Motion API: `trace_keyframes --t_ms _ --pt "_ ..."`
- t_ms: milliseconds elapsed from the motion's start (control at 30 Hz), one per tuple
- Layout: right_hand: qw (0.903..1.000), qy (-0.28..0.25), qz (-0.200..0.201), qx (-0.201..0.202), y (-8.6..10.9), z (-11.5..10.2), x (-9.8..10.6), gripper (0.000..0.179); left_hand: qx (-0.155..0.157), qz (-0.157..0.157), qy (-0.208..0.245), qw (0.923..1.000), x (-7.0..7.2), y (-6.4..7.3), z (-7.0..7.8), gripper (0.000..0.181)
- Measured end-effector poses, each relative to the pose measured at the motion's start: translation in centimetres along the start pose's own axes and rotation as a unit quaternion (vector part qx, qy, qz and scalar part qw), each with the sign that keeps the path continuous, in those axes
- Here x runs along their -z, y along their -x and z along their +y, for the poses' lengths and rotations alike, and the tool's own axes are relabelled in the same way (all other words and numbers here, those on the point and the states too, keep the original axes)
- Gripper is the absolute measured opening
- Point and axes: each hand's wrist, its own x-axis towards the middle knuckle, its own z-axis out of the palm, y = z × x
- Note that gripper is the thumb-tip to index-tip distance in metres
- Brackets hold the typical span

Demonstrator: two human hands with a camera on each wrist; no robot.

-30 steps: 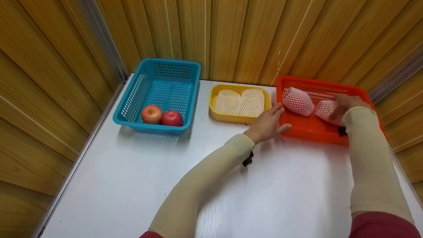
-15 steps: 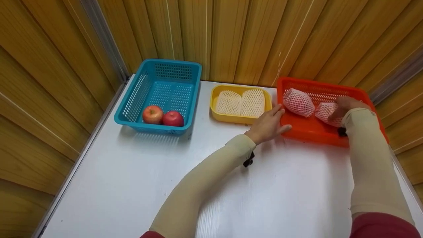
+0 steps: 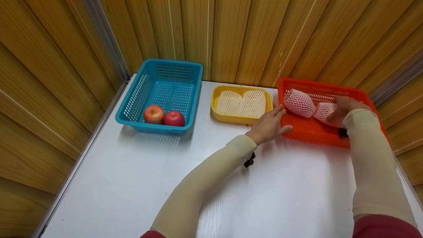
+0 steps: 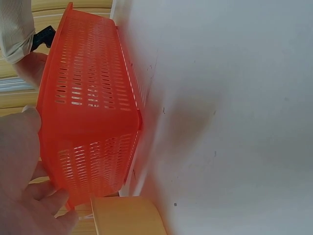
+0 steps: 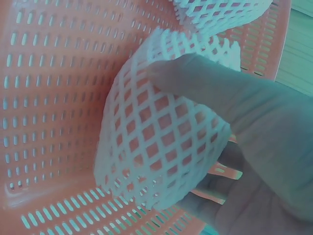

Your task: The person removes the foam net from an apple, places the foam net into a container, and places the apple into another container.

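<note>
In the head view my right hand (image 3: 348, 107) is inside the red basket (image 3: 304, 127), holding a fruit in a white foam net (image 3: 325, 114). The right wrist view shows the thumb across the top of the netted fruit (image 5: 159, 134) and the other fingers round its far side. A second netted fruit (image 3: 299, 102), reddish through the mesh, lies beside it in the basket. My left hand (image 3: 267, 125) touches the basket's left end, with its fingers extended along the rim and the thumb spread toward the front.
A yellow tray (image 3: 231, 119) with two white foam nets (image 3: 253, 103) stands left of the red basket. Farther left, a blue basket (image 3: 132, 123) holds two bare apples (image 3: 153, 114). Wooden panel walls (image 3: 244, 39) border the white table (image 3: 132, 185) behind and at the sides.
The whole scene has shifted slightly in the head view. Both hands keep nearly the same places, the right still on the netted fruit and the left at the red basket's end.
</note>
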Motion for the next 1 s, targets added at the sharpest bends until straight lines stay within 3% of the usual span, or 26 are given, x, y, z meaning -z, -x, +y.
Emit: trace_keyframes --t_ms 133,500,733,1000 --pt "0.9977 0.057 0.006 0.036 -0.7 0.4 0.2 0.106 -0.001 0.002 0.001 1.0 0.0 0.0 0.1 0.08" --pt "0.9965 0.066 0.021 0.047 -1.3 1.4 2.3 0.106 -0.005 0.0 -0.004 1.0 -0.1 0.0 -0.1 0.08" --pt "0.9857 0.124 0.057 0.099 -0.7 1.1 3.0 0.103 -0.005 -0.002 -0.005 1.0 0.1 0.2 -0.1 0.08" --pt "0.9848 0.109 0.078 0.11 0.0 1.2 3.0 0.1 -0.001 0.0 0.012 0.9999 -0.1 0.2 -0.2 0.081"
